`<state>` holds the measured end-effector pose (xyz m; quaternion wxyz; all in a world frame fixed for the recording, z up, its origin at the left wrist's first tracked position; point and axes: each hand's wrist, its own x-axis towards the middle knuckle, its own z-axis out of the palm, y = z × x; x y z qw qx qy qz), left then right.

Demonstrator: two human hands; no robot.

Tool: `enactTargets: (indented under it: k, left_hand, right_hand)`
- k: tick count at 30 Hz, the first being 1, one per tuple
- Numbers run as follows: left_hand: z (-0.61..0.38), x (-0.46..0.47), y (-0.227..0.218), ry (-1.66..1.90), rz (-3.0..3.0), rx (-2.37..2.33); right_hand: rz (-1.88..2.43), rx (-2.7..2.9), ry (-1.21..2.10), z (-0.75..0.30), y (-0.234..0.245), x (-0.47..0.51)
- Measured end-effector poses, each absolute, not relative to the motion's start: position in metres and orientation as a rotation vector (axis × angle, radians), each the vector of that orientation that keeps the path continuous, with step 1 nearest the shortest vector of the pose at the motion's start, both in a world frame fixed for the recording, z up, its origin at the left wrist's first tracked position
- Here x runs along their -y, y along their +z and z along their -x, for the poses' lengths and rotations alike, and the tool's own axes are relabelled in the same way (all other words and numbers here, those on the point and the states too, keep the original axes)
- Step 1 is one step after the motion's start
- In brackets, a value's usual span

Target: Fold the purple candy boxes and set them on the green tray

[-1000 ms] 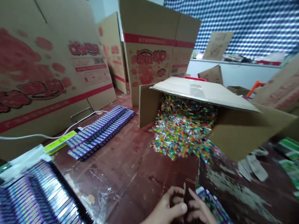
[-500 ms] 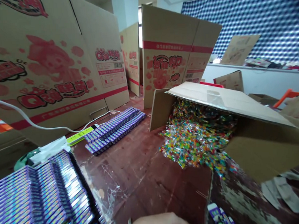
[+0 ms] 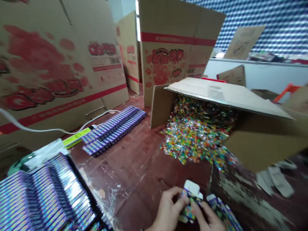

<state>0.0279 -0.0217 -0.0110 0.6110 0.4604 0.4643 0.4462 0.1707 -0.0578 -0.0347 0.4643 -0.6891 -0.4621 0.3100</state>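
Observation:
Near the bottom centre, my left hand [image 3: 168, 208] has its fingers closed on a small purple printed candy box [image 3: 188, 209] whose white end flap stands up. From the other side my right hand [image 3: 208, 218] pinches the same box, thumb and fingers on its lower part. Just right of the hands lie several more small purple boxes [image 3: 226, 212], partly behind my right hand. Ahead of the hands, a heap of small colourful candies in clear wrappers [image 3: 193, 141] spills from a cardboard carton [image 3: 257, 148] lying on its side.
Two long rows of purple boxes [image 3: 114, 131] stand on the red-brown table [image 3: 143, 163]. A large stack of such boxes [image 3: 42, 198] fills the lower left. Tall printed cartons [image 3: 173, 43] rise behind, a white cable [image 3: 49, 129] runs at left, and pale gloves [image 3: 275, 181] lie at right.
Both hands have come up into view at the bottom, now with a small box between them. Only part of one hand showed before. The view has tilted down slightly.

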Motion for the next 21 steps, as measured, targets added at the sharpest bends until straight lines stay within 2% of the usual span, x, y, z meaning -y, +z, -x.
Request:
enactTargets:
  k: [5, 15, 21]
  left_hand:
    - [-0.023, 0.025, -0.014, 1.098, -1.105, -1.071]
    - [-0.007, 0.014, -0.014, 0.745, -1.21, -0.829]
    - [-0.01, 0.018, -0.023, 0.898, -1.07, -0.886]
  right_hand:
    - [1.426, 1.064, 0.919, -0.156, -0.041, 0.056]
    - [1.462, 1.26, 0.739, -0.161, -0.033, 0.056]
    - [1.363, 1.162, 0.799, -0.158, -0.033, 0.05]
